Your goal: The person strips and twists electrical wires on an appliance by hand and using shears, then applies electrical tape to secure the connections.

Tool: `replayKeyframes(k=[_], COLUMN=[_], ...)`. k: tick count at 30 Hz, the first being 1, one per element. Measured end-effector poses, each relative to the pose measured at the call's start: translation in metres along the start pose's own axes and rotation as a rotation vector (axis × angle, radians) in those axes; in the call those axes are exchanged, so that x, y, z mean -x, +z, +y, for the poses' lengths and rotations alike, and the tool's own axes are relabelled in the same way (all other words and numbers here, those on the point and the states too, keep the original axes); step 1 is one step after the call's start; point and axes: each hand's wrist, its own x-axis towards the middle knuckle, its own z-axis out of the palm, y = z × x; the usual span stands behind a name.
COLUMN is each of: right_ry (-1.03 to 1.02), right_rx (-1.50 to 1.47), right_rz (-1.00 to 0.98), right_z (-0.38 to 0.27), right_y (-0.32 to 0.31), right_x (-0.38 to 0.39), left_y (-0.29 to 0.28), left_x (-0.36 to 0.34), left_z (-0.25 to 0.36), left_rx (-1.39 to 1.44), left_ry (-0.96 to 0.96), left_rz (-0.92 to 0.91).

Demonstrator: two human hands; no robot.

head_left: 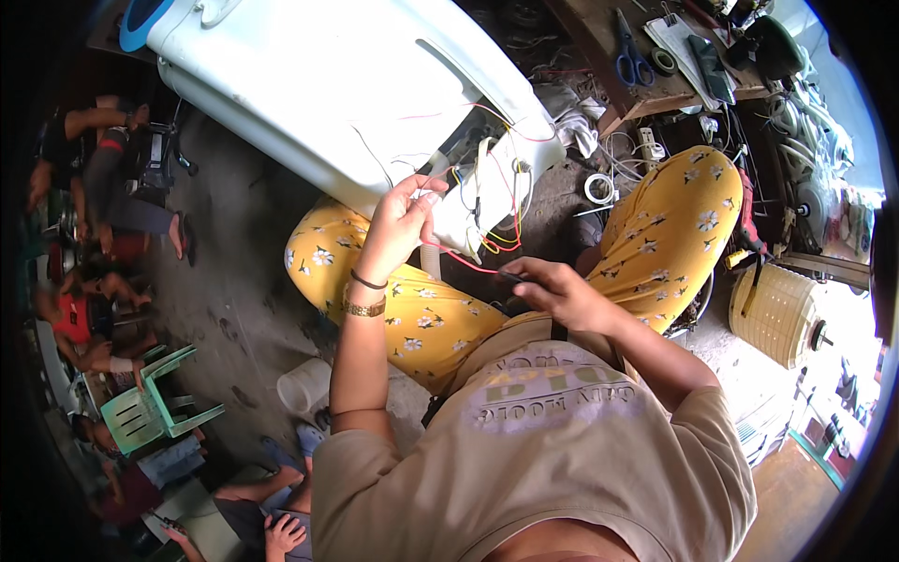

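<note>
Left hand (403, 220): basically pinched shut on the red wire (468, 259)
Right hand (559, 292): pinching some small dark piece (509, 277)
White appliance shell (309, 94): loose wires (479, 201) at its opening

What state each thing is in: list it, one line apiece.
Left hand: fingers curled at the wires; grip unclear.
Right hand: closed on small dark item.
Red wire: spanning between the hands.
White casing: opened, wires exposed.
Blue-handled scissors: closed, on the table.
Dark phone: lying on papers.
</note>
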Motion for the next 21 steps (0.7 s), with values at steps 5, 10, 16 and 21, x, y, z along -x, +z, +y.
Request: replayKeyframes(k=[5,10,16,21], right_ry=[0.061,0.032,0.034,0.007], right_rx=[0.134,0.29,0.41,0.642], right_rz=[0.017,0.117,0.296,0.332], right_z=[-0.025,-0.033,-0.035,-0.026], right_y=[-0.038,-0.061,-0.053,-0.056], right_x=[0.03,0.052,0.047,0.048], left_y=[-0.01,-0.007,-0.008,-0.005], left_x=[0.001,0.001,0.004,0.009], left_z=[0.003,0.005,0.005,0.014], left_rx=[-0.074,-0.223,-0.432,-0.599], left_ry=[0.028,0.012,0.028,0.064], left_rz=[0.074,0.146,0.163,0.255])
